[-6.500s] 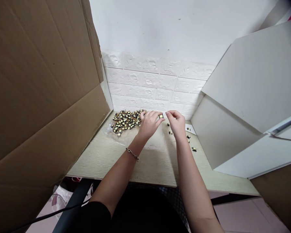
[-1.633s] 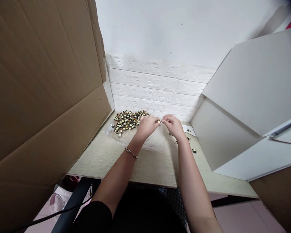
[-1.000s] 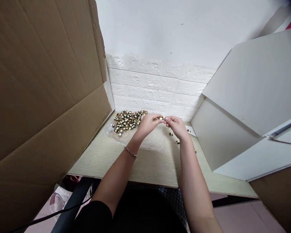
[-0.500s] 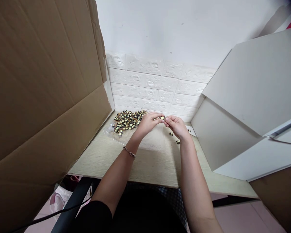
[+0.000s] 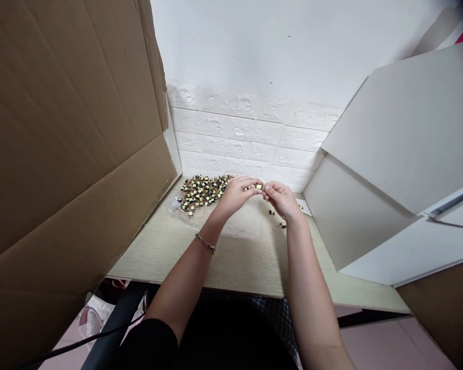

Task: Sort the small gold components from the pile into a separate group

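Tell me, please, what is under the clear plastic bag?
Pale wood-grain desk shows through the bag at its bare front; beneath the heap of small transformers, the desk is covered and cannot be seen.

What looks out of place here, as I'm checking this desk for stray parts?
Several small wound components lie scattered on the wooden desk, right of the plastic bag. They look odd because they sit apart from the main heap on the bag.
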The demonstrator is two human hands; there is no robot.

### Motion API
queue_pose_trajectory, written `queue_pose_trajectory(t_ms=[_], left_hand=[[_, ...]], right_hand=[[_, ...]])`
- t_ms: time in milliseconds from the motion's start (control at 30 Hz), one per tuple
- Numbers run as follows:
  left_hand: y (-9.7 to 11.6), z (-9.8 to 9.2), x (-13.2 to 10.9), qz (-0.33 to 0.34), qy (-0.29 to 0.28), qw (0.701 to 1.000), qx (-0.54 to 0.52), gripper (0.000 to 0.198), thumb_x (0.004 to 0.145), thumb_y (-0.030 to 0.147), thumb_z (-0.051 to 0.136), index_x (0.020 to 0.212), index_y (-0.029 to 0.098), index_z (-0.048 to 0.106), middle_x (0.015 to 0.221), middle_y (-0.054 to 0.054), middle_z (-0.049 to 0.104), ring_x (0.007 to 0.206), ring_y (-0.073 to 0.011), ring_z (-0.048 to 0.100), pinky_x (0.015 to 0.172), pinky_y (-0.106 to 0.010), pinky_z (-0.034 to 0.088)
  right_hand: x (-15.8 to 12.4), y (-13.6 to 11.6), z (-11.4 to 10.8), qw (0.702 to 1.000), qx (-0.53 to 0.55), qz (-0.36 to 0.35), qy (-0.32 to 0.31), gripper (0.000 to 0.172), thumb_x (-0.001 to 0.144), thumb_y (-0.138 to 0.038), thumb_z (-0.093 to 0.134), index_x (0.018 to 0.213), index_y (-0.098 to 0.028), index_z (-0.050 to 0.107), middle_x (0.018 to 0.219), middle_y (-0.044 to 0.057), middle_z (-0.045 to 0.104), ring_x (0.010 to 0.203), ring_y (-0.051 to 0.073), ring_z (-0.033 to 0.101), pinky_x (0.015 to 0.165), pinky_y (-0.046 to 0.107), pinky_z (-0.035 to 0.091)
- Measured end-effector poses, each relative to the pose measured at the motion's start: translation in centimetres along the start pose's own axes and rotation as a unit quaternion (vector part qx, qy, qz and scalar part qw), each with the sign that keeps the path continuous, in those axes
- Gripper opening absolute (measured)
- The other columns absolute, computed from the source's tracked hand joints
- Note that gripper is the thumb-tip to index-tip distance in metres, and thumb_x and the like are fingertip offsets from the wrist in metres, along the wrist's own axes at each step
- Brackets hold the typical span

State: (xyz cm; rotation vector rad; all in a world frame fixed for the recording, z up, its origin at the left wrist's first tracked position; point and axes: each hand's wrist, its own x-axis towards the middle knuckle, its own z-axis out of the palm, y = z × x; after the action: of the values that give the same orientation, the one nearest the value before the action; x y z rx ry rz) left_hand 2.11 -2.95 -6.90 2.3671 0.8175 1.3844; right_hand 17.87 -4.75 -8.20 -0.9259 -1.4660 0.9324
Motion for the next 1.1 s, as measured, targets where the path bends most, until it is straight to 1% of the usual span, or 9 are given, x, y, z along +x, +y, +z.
queue_pose_trajectory(t_ms=[200, 467, 567, 667, 733, 867, 1000, 1100], left_hand=[[0.3, -0.1, -0.1, -0.008, -0.004, 0.999, 0.049, 0.016, 0.076, 0.03, 0.054, 0.086, 0.024, 0.064, 0.093, 0.003, 0.065, 0.094, -0.0131, 0.051, 0.087, -0.026, 0.034], [0.4, -0.1, -0.1, 0.018, -0.012, 0.999, 0.048, 0.018, 0.076, 0.03, 0.052, 0.088, 0.023, 0.064, 0.093, 0.002, 0.064, 0.094, -0.0136, 0.05, 0.087, -0.026, 0.034], [0.3, 0.0, 0.0, 0.014, -0.01, 1.0, 0.011, 0.017, 0.075, 0.029, 0.054, 0.087, 0.022, 0.065, 0.092, 0.002, 0.065, 0.093, -0.0135, 0.051, 0.087, -0.025, 0.035], [0.1, 0.2, 0.0, -0.015, -0.016, 0.996, -0.082, 0.018, 0.072, 0.029, 0.057, 0.085, 0.019, 0.065, 0.091, 0.0, 0.065, 0.091, -0.0144, 0.053, 0.084, -0.025, 0.036], [-0.1, 0.4, 0.0, -0.05, -0.036, 0.984, -0.166, 0.021, 0.07, 0.03, 0.058, 0.084, 0.017, 0.065, 0.088, -0.001, 0.065, 0.088, -0.0144, 0.054, 0.08, -0.024, 0.038], [-0.6, 0.7, 0.0, -0.124, -0.083, 0.941, -0.305, 0.024, 0.067, 0.033, 0.06, 0.08, 0.014, 0.065, 0.08, -0.001, 0.064, 0.082, -0.0135, 0.055, 0.076, -0.022, 0.038], [-1.2, 0.9, -0.1, -0.163, -0.111, 0.899, -0.391, 0.027, 0.064, 0.035, 0.063, 0.079, 0.012, 0.066, 0.078, -0.001, 0.063, 0.076, -0.0109, 0.053, 0.075, -0.021, 0.037], [-1.6, 0.8, -0.3, -0.175, -0.138, 0.877, -0.426, 0.03, 0.063, 0.037, 0.065, 0.081, 0.013, 0.066, 0.075, 0.0, 0.063, 0.069, -0.0078, 0.051, 0.071, -0.02, 0.036]], right_hand=[[0.0, 0.0, 0.0, 0.999, 0.032, 0.0, -0.004, 0.023, 0.065, -0.04, 0.061, 0.065, -0.018, 0.056, 0.059, -0.003, 0.051, 0.053, 0.006, 0.043, 0.057, 0.021, 0.037], [0.0, 0.2, 0.0, 0.999, 0.046, 0.024, 0.003, 0.023, 0.061, -0.04, 0.064, 0.061, -0.018, 0.056, 0.054, -0.003, 0.05, 0.05, 0.006, 0.042, 0.053, 0.021, 0.035], [0.0, 0.3, -0.1, 0.999, 0.042, 0.024, 0.006, 0.024, 0.061, -0.04, 0.064, 0.06, -0.017, 0.056, 0.05, -0.004, 0.048, 0.048, 0.006, 0.04, 0.051, 0.021, 0.034], [0.0, 0.4, -0.1, 0.999, 0.032, 0.019, 0.01, 0.024, 0.063, -0.04, 0.063, 0.059, -0.017, 0.056, 0.047, -0.005, 0.044, 0.047, 0.006, 0.039, 0.05, 0.021, 0.032], [0.0, 0.4, -0.2, 1.0, 0.023, 0.014, 0.013, 0.024, 0.063, -0.04, 0.063, 0.059, -0.017, 0.056, 0.048, -0.005, 0.045, 0.048, 0.006, 0.039, 0.05, 0.021, 0.031], [0.1, 0.4, -0.4, 1.0, 0.005, 0.004, 0.016, 0.021, 0.064, -0.037, 0.063, 0.061, -0.017, 0.058, 0.053, -0.004, 0.049, 0.051, 0.006, 0.04, 0.052, 0.021, 0.031], [0.1, 0.5, -0.5, 0.999, -0.037, -0.008, 0.015, 0.02, 0.067, -0.037, 0.06, 0.062, -0.017, 0.057, 0.054, -0.004, 0.048, 0.052, 0.007, 0.04, 0.054, 0.021, 0.031], [0.1, 0.4, -0.6, 0.997, -0.068, -0.018, 0.012, 0.019, 0.068, -0.036, 0.059, 0.063, -0.017, 0.056, 0.055, -0.005, 0.047, 0.053, 0.007, 0.041, 0.056, 0.021, 0.031]])
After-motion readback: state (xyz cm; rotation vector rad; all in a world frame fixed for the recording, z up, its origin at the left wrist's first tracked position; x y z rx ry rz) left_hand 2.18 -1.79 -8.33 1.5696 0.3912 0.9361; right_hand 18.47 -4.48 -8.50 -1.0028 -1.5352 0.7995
